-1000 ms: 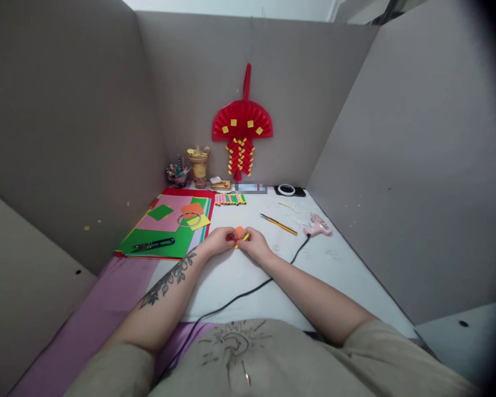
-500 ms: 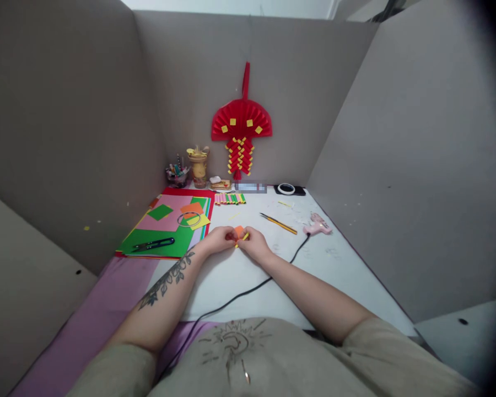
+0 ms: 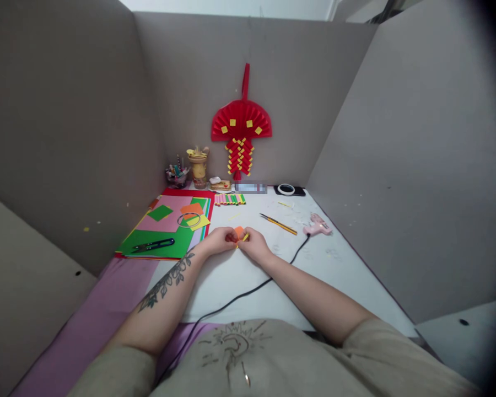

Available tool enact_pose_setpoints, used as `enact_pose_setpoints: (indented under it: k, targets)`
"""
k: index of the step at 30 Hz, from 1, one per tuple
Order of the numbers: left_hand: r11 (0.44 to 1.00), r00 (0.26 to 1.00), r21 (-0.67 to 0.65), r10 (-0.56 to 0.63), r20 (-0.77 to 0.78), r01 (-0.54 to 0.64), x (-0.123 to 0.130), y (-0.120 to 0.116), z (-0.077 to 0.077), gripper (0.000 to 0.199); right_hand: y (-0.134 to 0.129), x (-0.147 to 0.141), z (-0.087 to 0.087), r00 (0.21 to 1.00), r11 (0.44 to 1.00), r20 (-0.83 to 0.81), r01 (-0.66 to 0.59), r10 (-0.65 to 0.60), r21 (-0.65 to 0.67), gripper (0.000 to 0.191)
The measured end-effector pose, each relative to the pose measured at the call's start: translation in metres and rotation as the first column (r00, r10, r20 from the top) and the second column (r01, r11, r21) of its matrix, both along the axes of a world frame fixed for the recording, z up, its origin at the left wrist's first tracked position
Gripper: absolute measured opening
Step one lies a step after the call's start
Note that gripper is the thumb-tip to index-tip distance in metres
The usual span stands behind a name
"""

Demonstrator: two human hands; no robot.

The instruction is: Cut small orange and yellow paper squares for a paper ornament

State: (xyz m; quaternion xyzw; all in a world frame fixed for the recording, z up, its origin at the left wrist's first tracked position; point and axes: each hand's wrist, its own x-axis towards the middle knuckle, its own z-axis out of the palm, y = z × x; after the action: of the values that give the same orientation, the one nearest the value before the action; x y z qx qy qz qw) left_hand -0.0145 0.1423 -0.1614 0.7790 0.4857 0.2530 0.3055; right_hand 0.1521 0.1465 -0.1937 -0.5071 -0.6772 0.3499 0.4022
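Over the middle of the white tabletop, my left hand (image 3: pixel 222 240) and my right hand (image 3: pixel 253 243) meet around a small piece of orange paper (image 3: pixel 239 231). Both hands are closed, pinching the paper between the fingertips. Bits of yellow show at the paper's edge and by my right fingers; whether they are one strip I cannot tell. Behind my hands lies a row of small rolled paper tubes (image 3: pixel 230 199) in pink, green and yellow. A yellow pen-like tool (image 3: pixel 278 224) and a thinner dark one lie right of my hands.
Left are stacked coloured sheets (image 3: pixel 128 245) with thread snips (image 3: pixel 152 245) and a ring (image 3: pixel 189 220). A pink glue gun (image 3: pixel 317 225) lies right; its black cord (image 3: pixel 231 301) passes under my right forearm. Behind stand a pen holder (image 3: pixel 177 175), a jar (image 3: pixel 199 168) and a red paper fan (image 3: pixel 242 118).
My hands stay almost in the same place around the orange paper. The yellow bit low between my fingertips shows slightly less now. The other things on the table have not moved.
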Motion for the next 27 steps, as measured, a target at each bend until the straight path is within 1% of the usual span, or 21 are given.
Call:
enact_pose_setpoints:
  k: [3,8,13,19,27]
  targets:
    - [1.0,1.0,0.01,0.005,-0.014,-0.005,0.0002,0.0002,-0.0004,0.017,-0.0003,-0.0005,0.0007,1.0,1.0,0.019,0.007,-0.007,0.013,0.01]
    - [1.0,0.999,0.001,0.016,-0.036,-0.016,0.0002,-0.0004,0.0035,0.015,-0.0019,-0.0014,0.0027,1.0,1.0,0.028,0.011,-0.011,0.001,0.009]
    - [1.0,1.0,-0.012,0.003,-0.012,-0.003,-0.0007,0.0004,0.0037,0.021,-0.002,-0.0011,0.0034,0.999,1.0,0.047,0.012,-0.013,0.011,0.01]
    - [1.0,0.999,-0.026,0.003,-0.039,-0.004,0.0006,-0.0002,0.0048,0.021,-0.0011,-0.0011,0.0034,0.997,1.0,0.07,0.012,-0.012,0.007,0.01]
    - [0.999,0.999,-0.027,0.027,-0.036,-0.028,0.0002,0.0018,-0.0003,0.018,-0.0016,0.0,0.0021,0.996,1.0,0.084,0.004,-0.005,0.017,0.012]
